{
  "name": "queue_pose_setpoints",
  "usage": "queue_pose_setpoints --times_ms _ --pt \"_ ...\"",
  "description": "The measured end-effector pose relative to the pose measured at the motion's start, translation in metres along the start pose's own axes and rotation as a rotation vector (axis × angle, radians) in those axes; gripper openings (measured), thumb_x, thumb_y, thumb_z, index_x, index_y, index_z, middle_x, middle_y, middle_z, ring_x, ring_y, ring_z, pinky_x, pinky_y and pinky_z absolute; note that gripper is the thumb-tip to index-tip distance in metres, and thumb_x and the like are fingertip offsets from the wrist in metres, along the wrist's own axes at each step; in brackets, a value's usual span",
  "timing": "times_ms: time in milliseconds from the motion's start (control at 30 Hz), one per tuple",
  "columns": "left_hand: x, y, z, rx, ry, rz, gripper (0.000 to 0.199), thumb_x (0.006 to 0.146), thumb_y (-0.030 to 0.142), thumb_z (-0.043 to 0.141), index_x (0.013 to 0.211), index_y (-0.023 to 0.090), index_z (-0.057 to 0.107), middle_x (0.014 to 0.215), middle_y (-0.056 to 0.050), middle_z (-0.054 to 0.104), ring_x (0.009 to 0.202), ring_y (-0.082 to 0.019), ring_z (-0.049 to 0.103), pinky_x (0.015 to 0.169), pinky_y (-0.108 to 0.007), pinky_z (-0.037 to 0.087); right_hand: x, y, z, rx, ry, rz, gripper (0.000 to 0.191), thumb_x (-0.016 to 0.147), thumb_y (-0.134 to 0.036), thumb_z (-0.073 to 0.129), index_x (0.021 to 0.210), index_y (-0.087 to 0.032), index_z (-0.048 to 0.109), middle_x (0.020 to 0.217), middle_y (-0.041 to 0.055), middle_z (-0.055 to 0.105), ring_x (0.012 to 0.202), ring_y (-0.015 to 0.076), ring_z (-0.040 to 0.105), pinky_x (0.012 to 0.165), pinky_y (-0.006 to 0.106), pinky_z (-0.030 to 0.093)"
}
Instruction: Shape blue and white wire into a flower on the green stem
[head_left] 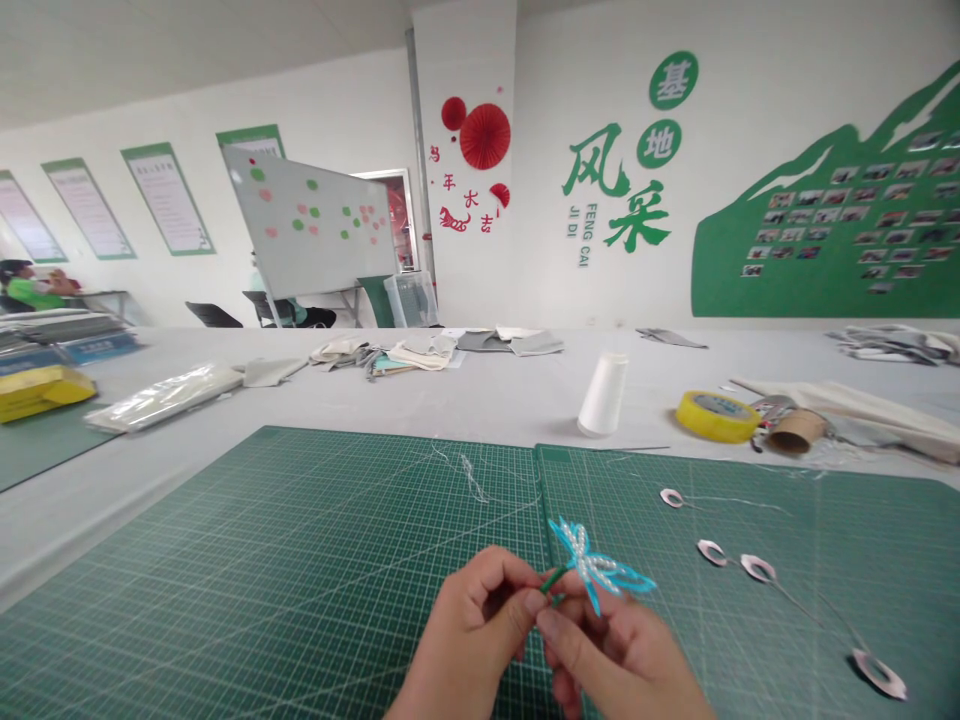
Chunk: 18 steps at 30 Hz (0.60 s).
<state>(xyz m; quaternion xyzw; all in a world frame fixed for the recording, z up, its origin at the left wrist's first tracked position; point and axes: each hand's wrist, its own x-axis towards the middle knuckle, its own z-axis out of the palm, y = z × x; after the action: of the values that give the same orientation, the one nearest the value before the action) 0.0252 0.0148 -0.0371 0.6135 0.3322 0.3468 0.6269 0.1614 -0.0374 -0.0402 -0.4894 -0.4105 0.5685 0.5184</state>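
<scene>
left fingers (531,601) and right fingers (553,627) hold the green-stemmed blue ornament (587,566); wall lettering (587,236) reads "feng cai", "ji di".

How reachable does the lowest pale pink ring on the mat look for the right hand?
Probably yes: the ring lies off to the right of the right hand, with only cutting mat visible between. That hand is at the blue flower, though, so may need freeing first.
</scene>
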Motion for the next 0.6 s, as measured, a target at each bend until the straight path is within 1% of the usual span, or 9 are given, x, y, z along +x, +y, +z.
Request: queue_pose_setpoints --times_ms 100,200,300,400,467,533,600 --pt "0.0002 -0.0011 -0.0008 -0.021 0.002 -0.015 0.019 0.08 0.033 0.06 0.073 0.017 0.054 0.058 0.005 0.046 0.048 -0.008 0.037 0.044 -0.019 0.027 -0.0017 -0.0001 0.0003 -0.042 0.037 -0.02 0.041 0.069 -0.054 0.07 0.081 -0.015 0.061 0.057 -0.0055 0.055 0.045 0.0074 0.053 0.043 0.019 0.044" --pt "0.0011 -0.0041 -0.0001 -0.077 0.002 -0.017 0.024 0.078 0.038 0.063 0.074 0.017 0.053 0.055 0.007 0.043 0.045 -0.007 0.036 0.042 -0.019 0.025 -0.0021 -0.0008 0.0014 -0.104 0.097 -0.068 0.039 0.071 -0.054 0.068 0.074 -0.016 0.062 0.056 -0.0043 0.054 0.044 0.0081 0.051 0.043 0.019 0.042" --pt "0.0014 -0.0052 0.0016 -0.191 -0.002 -0.03 0.029 0.075 0.042 0.066 0.075 0.018 0.052 0.052 0.009 0.04 0.041 -0.005 0.031 0.039 -0.018 0.022 -0.0024 -0.0025 0.003 -0.163 0.133 -0.107 0.037 0.072 -0.053 0.066 0.067 -0.017 0.06 0.055 -0.0043 0.052 0.044 0.0078 0.048 0.042 0.019 0.039" --pt "0.0005 -0.0029 0.0032 -0.299 -0.014 -0.056 0.032 0.07 0.042 0.072 0.073 0.017 0.052 0.053 0.008 0.042 0.041 -0.003 0.027 0.039 -0.017 0.02 -0.0035 -0.0043 0.0032 -0.202 0.104 -0.101 0.037 0.074 -0.052 0.063 0.065 -0.017 0.058 0.053 -0.0058 0.046 0.044 0.0075 0.044 0.043 0.019 0.036" --pt "-0.0005 -0.0012 0.0035 -0.342 -0.026 -0.076 0.034 0.066 0.04 0.076 0.07 0.017 0.052 0.055 0.008 0.044 0.042 -0.003 0.026 0.039 -0.017 0.018 -0.0043 -0.0051 0.0017 -0.225 0.071 -0.096 0.035 0.076 -0.052 0.061 0.067 -0.017 0.057 0.054 -0.0064 0.044 0.045 0.0077 0.042 0.044 0.019 0.035" --pt "-0.0013 -0.0006 0.003 -0.362 -0.028 -0.091 0.034 0.066 0.039 0.077 0.068 0.016 0.052 0.054 0.008 0.044 0.041 -0.002 0.025 0.039 -0.017 0.017 -0.0048 -0.0057 -0.0008 -0.254 0.024 -0.09 0.034 0.078 -0.051 0.06 0.07 -0.018 0.056 0.056 -0.0061 0.045 0.047 0.0082 0.043 0.046 0.02 0.036" --pt "-0.0017 -0.0014 0.0019 -0.373 -0.007 -0.099 0.032 0.067 0.039 0.076 0.07 0.017 0.055 0.051 0.008 0.043 0.04 -0.003 0.028 0.039 -0.018 0.018 -0.0051 -0.0067 -0.0034 -0.282 -0.036 -0.083 0.034 0.08 -0.05 0.057 0.073 -0.018 0.057 0.059 -0.005 0.047 0.049 0.0089 0.044 0.048 0.021 0.037"
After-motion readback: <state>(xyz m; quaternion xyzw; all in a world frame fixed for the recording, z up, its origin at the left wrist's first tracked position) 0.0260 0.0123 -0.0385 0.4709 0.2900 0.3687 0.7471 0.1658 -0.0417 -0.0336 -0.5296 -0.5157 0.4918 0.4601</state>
